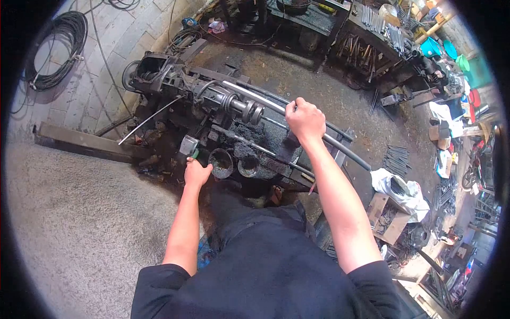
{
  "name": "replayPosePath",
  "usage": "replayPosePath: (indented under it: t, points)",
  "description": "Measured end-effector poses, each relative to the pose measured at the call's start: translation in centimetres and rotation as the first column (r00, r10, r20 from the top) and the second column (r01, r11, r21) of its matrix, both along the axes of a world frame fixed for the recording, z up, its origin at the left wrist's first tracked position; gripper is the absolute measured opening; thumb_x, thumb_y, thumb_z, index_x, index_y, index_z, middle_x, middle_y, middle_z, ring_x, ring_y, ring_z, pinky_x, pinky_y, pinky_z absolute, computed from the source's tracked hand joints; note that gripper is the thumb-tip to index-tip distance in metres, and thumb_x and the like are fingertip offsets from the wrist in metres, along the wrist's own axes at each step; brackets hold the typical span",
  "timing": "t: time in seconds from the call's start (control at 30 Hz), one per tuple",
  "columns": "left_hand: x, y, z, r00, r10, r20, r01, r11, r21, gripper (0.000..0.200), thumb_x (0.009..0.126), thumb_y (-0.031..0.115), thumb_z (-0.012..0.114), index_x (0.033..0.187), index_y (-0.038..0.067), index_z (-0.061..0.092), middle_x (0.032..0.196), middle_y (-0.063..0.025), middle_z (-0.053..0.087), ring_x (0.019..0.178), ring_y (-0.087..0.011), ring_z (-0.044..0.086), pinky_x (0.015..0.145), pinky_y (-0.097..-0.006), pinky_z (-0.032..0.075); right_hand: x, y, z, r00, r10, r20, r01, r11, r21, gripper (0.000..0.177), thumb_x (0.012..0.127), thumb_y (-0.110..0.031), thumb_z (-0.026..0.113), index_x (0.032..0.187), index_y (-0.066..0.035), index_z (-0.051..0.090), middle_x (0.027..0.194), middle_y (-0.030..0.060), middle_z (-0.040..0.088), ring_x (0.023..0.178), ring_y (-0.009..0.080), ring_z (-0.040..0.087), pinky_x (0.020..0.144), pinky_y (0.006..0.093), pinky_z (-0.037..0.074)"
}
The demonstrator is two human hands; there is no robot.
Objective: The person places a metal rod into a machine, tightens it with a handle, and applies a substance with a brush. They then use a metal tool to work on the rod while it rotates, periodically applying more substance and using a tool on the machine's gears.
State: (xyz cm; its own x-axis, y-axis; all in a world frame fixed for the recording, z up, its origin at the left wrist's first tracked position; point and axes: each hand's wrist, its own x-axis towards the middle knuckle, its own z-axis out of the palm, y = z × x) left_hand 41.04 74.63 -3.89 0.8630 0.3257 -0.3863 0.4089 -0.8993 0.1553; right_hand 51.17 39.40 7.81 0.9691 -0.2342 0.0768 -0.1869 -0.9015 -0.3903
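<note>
At the left, a coil of black cable (56, 50) hangs by the wall. The left hand (197, 174) touches a grey-and-green block (188, 145) before the greasy machine (210, 95), its grip unclear; right of two round cups (221, 163), the right hand (306, 122) has fingers clamped on a long metal bar (348, 152) slanting across the machine.

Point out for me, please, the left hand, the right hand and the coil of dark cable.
Left hand (197, 173): head view, back of the hand.
Right hand (307, 120): head view, back of the hand.
Coil of dark cable (81, 38): head view, right side of the ring.
</note>
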Motion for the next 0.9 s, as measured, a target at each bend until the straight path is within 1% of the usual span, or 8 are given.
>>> replayPosePath:
  t: [0.13,0.37,0.43,0.6,0.9]
  points:
    - [0.15,-0.01,0.33,1.000,-0.005,-0.014,0.005,1.000,0.000,0.106,0.077,0.043,0.070,0.136,-0.027,0.019,0.116,-0.0356,0.060,0.109,-0.0404,0.062,0.093,-0.0406,0.051,0.13,0.12,-0.25,1.000,-0.007,-0.006,0.007,1.000,-0.028,0.034,0.089,-0.035,0.049,0.087,-0.005,0.066,0.088,0.0171,0.071,0.083,0.0358,0.069,0.077,0.0473,0.055]
    - [0.11,-0.25,0.37,1.000,0.002,-0.020,-0.002,1.000,-0.004,0.105,0.077,0.044,0.070,0.136,-0.027,0.020,0.116,-0.0359,0.060,0.110,-0.0407,0.062,0.094,-0.0408,0.051,-0.01,0.00,-0.45,1.000,0.002,0.030,-0.001,1.000,-0.002,0.033,0.089,-0.034,0.050,0.088,-0.005,0.066,0.087,0.0167,0.071,0.083,0.0355,0.069,0.076,0.0470,0.055]
    - [0.18,-0.22,0.36,1.000,0.019,-0.015,-0.019,1.000,-0.017,0.105,0.074,0.044,0.071,0.137,-0.026,0.024,0.120,-0.0347,0.057,0.109,-0.0408,0.062,0.093,-0.0422,0.051,0.11,0.11,-0.40,1.000,0.005,0.012,-0.005,1.000,-0.017,0.034,0.089,-0.034,0.050,0.088,-0.005,0.066,0.087,0.0169,0.071,0.083,0.0356,0.069,0.076,0.0469,0.055]
    - [0.09,-0.14,0.42,0.999,0.016,-0.030,-0.017,1.000,-0.016,0.105,0.075,0.044,0.070,0.137,-0.026,0.023,0.120,-0.0351,0.057,0.109,-0.0406,0.062,0.094,-0.0422,0.051,-0.08,0.38,-0.20,1.000,-0.002,0.003,0.002,1.000,-0.003,0.033,0.089,-0.034,0.050,0.088,-0.005,0.066,0.087,0.0168,0.070,0.083,0.0354,0.069,0.076,0.0468,0.055]
    - [0.09,-0.01,0.05,0.999,0.015,-0.032,-0.015,1.000,-0.017,0.105,0.074,0.044,0.072,0.136,-0.026,0.024,0.119,-0.0343,0.058,0.108,-0.0406,0.062,0.093,-0.0426,0.051,-0.08,0.35,-0.30,0.999,0.001,0.042,0.000,1.000,-0.014,0.032,0.089,-0.033,0.050,0.088,-0.006,0.067,0.086,0.0161,0.071,0.081,0.0345,0.069,0.075,0.0466,0.055]
